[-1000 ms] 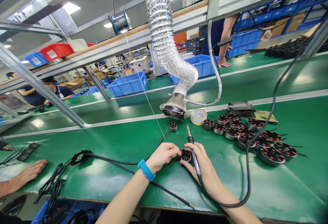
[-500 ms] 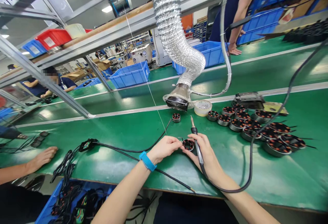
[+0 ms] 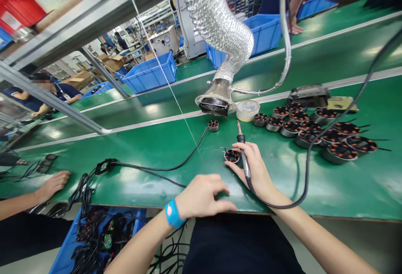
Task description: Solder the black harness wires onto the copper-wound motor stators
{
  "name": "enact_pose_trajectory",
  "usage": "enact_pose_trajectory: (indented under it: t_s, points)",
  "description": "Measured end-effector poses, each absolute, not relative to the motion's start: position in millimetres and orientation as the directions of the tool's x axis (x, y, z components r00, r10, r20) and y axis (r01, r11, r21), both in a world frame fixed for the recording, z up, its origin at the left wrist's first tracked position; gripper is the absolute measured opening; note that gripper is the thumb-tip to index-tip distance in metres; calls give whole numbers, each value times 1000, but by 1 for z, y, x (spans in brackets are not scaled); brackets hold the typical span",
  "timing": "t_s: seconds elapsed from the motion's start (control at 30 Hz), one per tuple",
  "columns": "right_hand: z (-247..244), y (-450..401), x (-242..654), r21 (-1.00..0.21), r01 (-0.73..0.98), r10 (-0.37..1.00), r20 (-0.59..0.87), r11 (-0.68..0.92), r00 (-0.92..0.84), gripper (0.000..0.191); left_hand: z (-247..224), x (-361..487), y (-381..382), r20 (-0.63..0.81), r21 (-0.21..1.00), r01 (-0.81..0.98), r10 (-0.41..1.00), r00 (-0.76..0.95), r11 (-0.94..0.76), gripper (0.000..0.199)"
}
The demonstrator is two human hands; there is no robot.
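Note:
In my right hand [image 3: 256, 169] is a soldering iron [image 3: 243, 150], its tip pointing away from me. The thumb and fingers of that hand also rest around a small motor stator [image 3: 231, 156] with copper windings, flat on the bench. My left hand [image 3: 204, 196] hovers at the bench's front edge, holding nothing, thumb and fingers apart. A black cable [image 3: 163, 175] runs under or behind it, so its free end is hidden. Farther back, another small stator [image 3: 213, 126] has a black cable joined to it. Solder wire [image 3: 180, 107] hangs down from above, left of my right hand.
Several stators [image 3: 341, 152] stand grouped at the right, near a round pale tub [image 3: 248, 111]. A fume extractor hood [image 3: 215, 102] hangs over the green bench [image 3: 150, 196]. The iron's cord [image 3: 309, 157] loops at the right. A co-worker's hand [image 3: 54, 185] rests at left, above a blue bin [image 3: 64, 240] of cables.
My left hand has let go of the stator's edge and moved down toward the bench's front edge, its fingers spreading. My right hand keeps the soldering iron beside the stator. The view has tilted down.

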State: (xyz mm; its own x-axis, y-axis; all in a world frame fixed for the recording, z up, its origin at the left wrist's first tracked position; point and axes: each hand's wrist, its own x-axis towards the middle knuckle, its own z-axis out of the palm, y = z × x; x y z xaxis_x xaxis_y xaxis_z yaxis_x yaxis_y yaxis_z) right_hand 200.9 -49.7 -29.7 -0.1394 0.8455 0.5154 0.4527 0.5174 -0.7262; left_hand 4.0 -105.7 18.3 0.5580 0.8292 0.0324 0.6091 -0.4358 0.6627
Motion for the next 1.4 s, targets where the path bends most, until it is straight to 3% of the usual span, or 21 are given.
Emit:
enact_pose_trajectory:
  t_s: [0.07,0.13,0.27,0.4,0.5,0.67,0.9,1.03,1.4]
  points:
    - [-29,-49,202,-716,471,844,521,515,-131,45,10,6,-118,38,542,611,744,667,-576,35]
    - [-30,-48,203,-708,483,843,520,515,-137,44,4,8,-117,62,560,591,741,669,-580,31]
    - [-30,-41,204,-703,484,843,510,522,-169,43,10,5,-82,83,843,458,910,407,-282,29]
    - [-24,-33,201,-694,448,822,522,564,-227,44,22,3,-34,25,995,92,987,157,-40,35]
    - [-12,-32,196,-680,419,793,571,602,-214,45,23,4,-16,41,999,-24,993,107,-38,35]
    - [2,-31,184,-742,275,786,609,611,-103,29,15,8,-23,37,999,-45,987,157,-30,32]
    - [-4,-25,168,-890,48,892,452,453,-26,27,11,9,-30,62,995,-84,994,87,-54,33]
    - [-4,-25,160,-917,-46,918,397,397,12,29,13,10,-30,56,993,-106,998,33,-52,32]
    - [-2,-39,129,-891,105,852,453,442,261,22,14,14,-31,11,973,-230,996,-91,-32,28]
